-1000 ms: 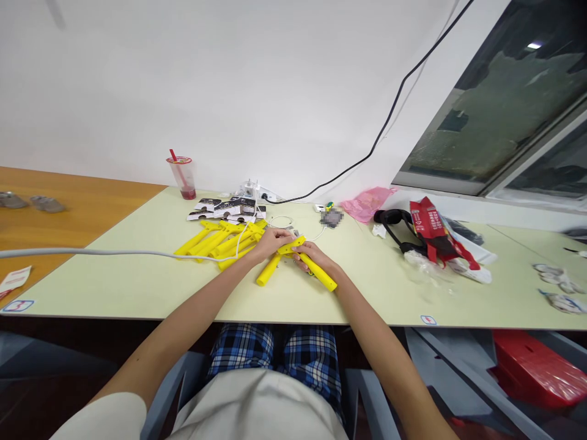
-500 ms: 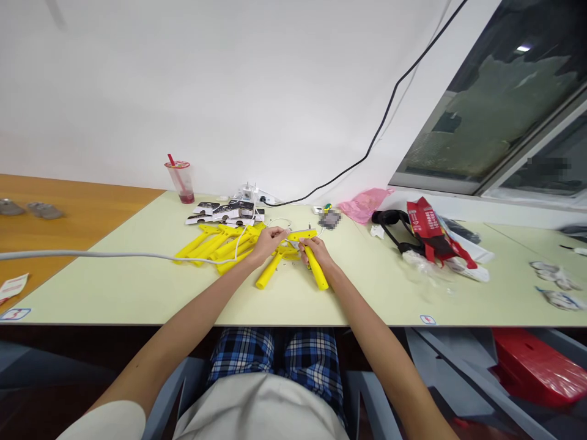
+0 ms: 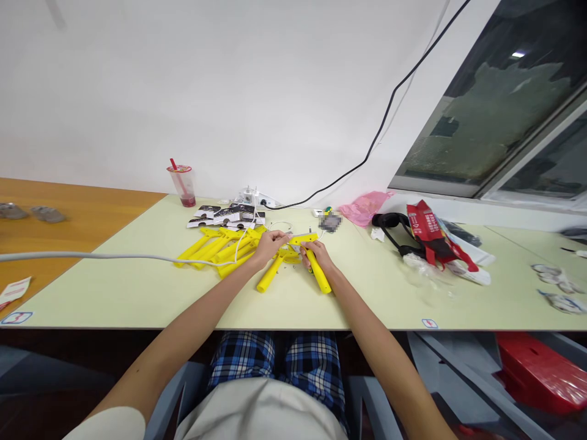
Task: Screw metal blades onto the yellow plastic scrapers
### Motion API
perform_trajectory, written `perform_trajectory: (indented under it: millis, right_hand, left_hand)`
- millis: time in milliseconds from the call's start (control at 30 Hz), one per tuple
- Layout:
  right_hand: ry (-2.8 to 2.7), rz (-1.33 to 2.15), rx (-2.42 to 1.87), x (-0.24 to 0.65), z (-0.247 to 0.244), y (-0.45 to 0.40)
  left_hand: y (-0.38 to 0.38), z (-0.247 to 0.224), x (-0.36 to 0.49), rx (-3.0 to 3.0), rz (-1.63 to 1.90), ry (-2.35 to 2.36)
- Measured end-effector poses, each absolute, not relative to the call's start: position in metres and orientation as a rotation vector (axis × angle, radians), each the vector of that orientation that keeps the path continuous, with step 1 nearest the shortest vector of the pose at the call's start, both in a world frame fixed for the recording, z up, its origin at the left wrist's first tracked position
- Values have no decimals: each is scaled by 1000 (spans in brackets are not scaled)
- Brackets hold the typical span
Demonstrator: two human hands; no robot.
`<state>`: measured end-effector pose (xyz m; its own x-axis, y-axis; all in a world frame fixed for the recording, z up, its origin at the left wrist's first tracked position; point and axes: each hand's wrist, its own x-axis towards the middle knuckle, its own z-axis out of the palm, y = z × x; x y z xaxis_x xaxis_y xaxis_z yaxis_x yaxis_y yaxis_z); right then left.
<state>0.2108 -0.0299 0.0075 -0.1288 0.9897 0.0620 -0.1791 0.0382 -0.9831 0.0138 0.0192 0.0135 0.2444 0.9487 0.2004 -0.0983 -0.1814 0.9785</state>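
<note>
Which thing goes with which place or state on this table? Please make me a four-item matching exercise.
1. Lidded cup
2. Pink plastic bag
3. Black cable
4. Yellow handle

A. Slanting up before the white wall
B. Held in the right hand
C. Left of the black-and-white boxes
D. Lying crumpled

Pairs: 1-C, 2-D, 3-A, 4-B

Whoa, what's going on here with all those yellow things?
A person is sitting at a pale table working on a yellow tool. The right hand grips it near the top of its handle, and the fingers of the left hand are at its far end. Another yellow piece lies just below the hands. More yellow pieces are heaped to the left, in front of some black-and-white boxes.
</note>
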Motion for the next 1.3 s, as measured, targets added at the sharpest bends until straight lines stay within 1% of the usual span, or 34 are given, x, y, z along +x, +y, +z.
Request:
perform_trajectory:
  millis: [733,1300]
  right_hand:
    - [-1149,1263,-979,208,12,-35]
    - [-1201,1270,-969,207,13,-36]
  left_hand:
    - [15,19,15,1302,1191,785]
    - [16,17,15,1316,1191,773]
